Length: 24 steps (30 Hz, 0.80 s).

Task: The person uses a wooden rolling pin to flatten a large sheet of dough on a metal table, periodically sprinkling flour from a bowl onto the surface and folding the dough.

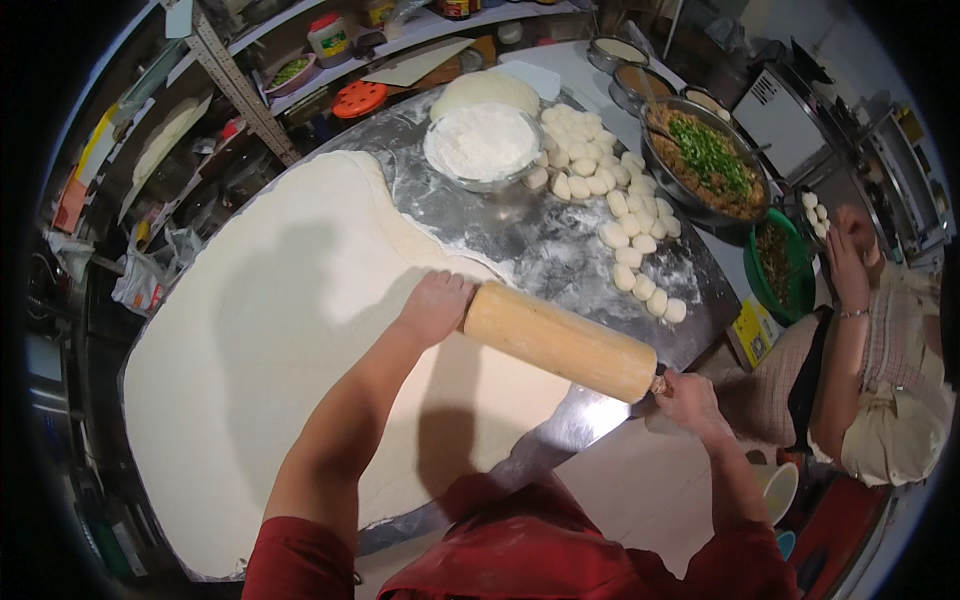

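Observation:
A thick wooden rolling pin spans slantwise between my two hands, over the right edge of a broad, thin dough sheet. My left hand grips the pin's left end, its handle hidden under the fingers. At the other end my right hand is closed round the handle, out past the table's edge. The sheet covers most of the dark, floured tabletop. Whether the pin presses on the dough or is lifted cannot be told.
Beyond the sheet stand a glass bowl of flour, a large dough mass and several small dough pieces. At right are a metal basin of filling with chopped greens, a green basin and a co-worker's hands. Shelves line the back.

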### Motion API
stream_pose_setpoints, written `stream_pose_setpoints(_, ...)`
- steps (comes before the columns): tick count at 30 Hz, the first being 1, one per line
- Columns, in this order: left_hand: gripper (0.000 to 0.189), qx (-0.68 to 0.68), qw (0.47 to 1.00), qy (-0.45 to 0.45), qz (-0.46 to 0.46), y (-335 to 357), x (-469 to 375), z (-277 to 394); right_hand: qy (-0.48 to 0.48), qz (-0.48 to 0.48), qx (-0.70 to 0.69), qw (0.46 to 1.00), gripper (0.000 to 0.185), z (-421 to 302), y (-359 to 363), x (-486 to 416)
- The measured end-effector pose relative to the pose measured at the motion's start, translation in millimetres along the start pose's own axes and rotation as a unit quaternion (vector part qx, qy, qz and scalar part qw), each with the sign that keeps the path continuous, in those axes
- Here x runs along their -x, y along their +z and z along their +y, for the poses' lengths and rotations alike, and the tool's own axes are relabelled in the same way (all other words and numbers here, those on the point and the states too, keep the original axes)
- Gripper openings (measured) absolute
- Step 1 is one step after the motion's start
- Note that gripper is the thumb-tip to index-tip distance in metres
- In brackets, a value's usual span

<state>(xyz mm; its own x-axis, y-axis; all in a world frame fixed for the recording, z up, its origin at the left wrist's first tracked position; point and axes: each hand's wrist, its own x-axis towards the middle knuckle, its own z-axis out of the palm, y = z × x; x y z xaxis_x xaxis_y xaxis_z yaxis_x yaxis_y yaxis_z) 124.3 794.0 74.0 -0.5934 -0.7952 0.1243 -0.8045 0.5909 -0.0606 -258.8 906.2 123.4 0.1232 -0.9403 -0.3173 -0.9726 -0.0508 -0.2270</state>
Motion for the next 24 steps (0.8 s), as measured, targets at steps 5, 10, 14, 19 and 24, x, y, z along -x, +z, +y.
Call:
stream_pose_setpoints(5, 0.007, 0.047, 0.994, -0.097, -0.007, -23, 74, -44, -0.178, 0.083, 0.081, 0.977, 0.014, -30, -4, -85)
stream_pose_setpoints(10, 0.013, 0.02, 0.949, -0.31, -0.059, -37, 135, -74, -0.315, 0.24, 0.094, 0.914, 0.004, -134, -9, -217)
stream_pose_setpoints(14, 0.019, -0.001, 0.914, -0.388, -0.12, 20, 171, -60, -0.305, 0.26, 0.101, 0.911, 0.008, -163, 4, -259)
stream_pose_setpoints(19, 0.027, 0.121, 0.912, -0.321, -0.226, 2, 167, 45, -0.228, 0.156, 0.128, 0.952, 0.019, -106, 4, -201)
stream_pose_setpoints(24, 0.018, 0.222, 0.906, -0.289, -0.213, -47, 155, 123, -0.192, 0.114, 0.182, 0.958, 0.023, -43, 12, -136)
